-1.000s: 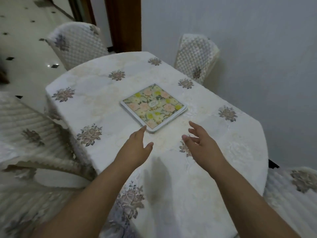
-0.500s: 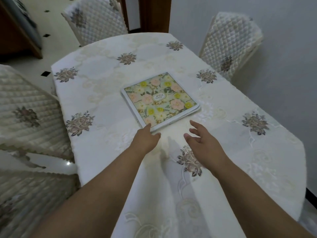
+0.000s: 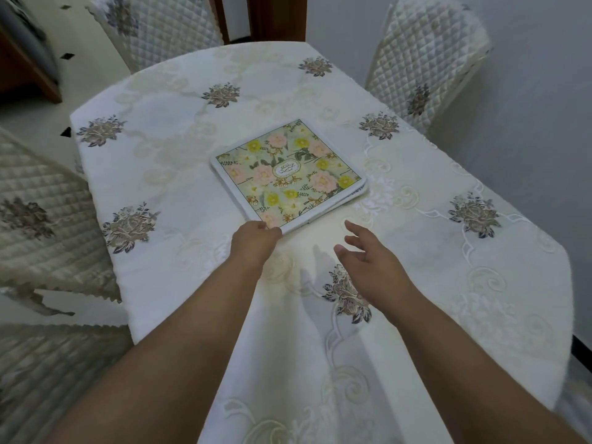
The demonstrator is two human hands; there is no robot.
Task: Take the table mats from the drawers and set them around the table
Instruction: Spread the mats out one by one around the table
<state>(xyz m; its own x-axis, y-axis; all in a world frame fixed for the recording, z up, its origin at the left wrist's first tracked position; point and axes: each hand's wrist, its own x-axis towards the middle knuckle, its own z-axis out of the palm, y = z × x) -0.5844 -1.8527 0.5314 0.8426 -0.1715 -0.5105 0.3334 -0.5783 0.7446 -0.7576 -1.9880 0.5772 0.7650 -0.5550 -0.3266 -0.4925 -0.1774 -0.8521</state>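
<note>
Table mats (image 3: 288,174) — a thin stack in the middle of the table (image 3: 166,174), probably light and stiffish. Take the near corner, where the left hand (image 3: 256,240) curls — whether it pinches, I cannot tell. The right hand (image 3: 368,261) hovers spread nearby.

Table mats (image 3: 288,174) lie stacked on the table (image 3: 160,174). Left hand (image 3: 254,240) grips their near corner; right hand (image 3: 368,261) hovers beside, fingers spread.

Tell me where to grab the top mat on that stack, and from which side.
Take the top mat by its near corner, coming from your side, where the left hand meets it. The stack lies flat, corner-first toward you, and its layers fan apart along the near right edge, so fingertips can likely slip under.
</note>
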